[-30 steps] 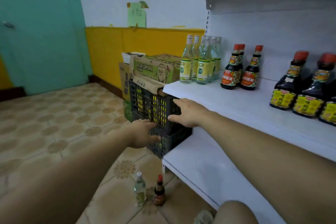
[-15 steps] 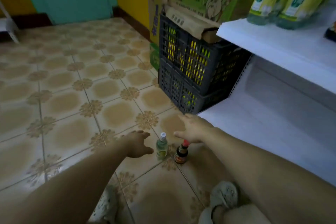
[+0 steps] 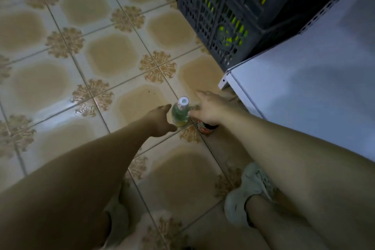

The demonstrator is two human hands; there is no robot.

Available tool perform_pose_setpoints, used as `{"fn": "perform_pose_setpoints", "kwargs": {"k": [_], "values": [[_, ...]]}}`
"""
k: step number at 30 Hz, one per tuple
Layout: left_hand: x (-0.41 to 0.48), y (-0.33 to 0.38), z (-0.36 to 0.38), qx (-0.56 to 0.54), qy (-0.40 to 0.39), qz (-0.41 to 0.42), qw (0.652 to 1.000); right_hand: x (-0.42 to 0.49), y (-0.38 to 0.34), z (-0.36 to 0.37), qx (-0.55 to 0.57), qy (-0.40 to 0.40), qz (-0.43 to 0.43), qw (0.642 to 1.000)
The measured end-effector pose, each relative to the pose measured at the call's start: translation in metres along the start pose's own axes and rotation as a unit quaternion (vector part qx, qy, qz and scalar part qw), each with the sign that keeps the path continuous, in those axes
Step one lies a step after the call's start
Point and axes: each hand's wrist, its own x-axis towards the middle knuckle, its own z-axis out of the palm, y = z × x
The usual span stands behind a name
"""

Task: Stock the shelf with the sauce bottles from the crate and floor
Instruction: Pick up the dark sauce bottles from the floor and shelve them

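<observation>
Clear bottle (image 3: 180,113) stands at frame centre; left hand (image 3: 160,121) just beside it, fingers wide. Right hand (image 3: 213,109) covers dark bottle (image 3: 206,128); its grip I cannot tell.

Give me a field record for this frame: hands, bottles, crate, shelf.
left hand: open, at the clear bottle, not gripping it
right hand: over the dark bottle, hiding its top; grip unclear
bottles: both upright on the floor, side by side
crate: on the floor beyond the bottles, next to the shelf
task state: neither bottle lifted yet
</observation>
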Motion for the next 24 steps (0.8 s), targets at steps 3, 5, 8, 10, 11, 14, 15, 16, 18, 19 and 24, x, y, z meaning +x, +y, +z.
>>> {"fn": "perform_pose_setpoints", "kwargs": {"k": [3,5,8,10,11,14,15,16,18,19,24], "values": [[0.019,-0.001,0.007,-0.027,-0.010,0.004,1.000,0.020,-0.009,0.007,0.020,0.005,-0.032,0.999],[0.027,-0.002,0.009,-0.057,-0.014,0.004,0.998,0.027,-0.015,0.012,0.037,0.007,-0.052,0.998],[0.028,-0.004,0.009,-0.084,-0.015,0.000,0.996,0.027,-0.018,0.020,0.078,0.017,-0.055,0.995],[0.022,-0.005,0.006,-0.075,-0.012,0.005,0.997,0.017,-0.019,0.022,0.085,0.028,-0.058,0.994],[0.018,-0.006,0.005,-0.065,-0.011,0.010,0.998,0.010,-0.020,0.022,0.086,0.037,-0.060,0.994],[-0.005,-0.007,-0.003,0.006,-0.013,0.037,0.999,-0.019,-0.026,0.007,0.074,0.073,-0.065,0.992],[-0.016,-0.005,-0.007,0.032,-0.011,0.047,0.998,-0.032,-0.030,-0.002,0.067,0.088,-0.069,0.991],[-0.028,-0.002,-0.011,0.048,-0.007,0.055,0.997,-0.047,-0.035,-0.013,0.062,0.103,-0.074,0.990],[-0.057,0.007,-0.022,0.048,0.014,0.073,0.996,-0.082,-0.047,-0.040,0.061,0.139,-0.079,0.985],[-0.074,0.013,-0.029,0.033,0.030,0.088,0.995,-0.102,-0.053,-0.054,0.067,0.162,-0.084,0.981],[-0.170,0.047,-0.075,-0.073,0.110,0.186,0.974,-0.206,-0.093,-0.129,0.128,0.327,-0.134,0.927]]}}
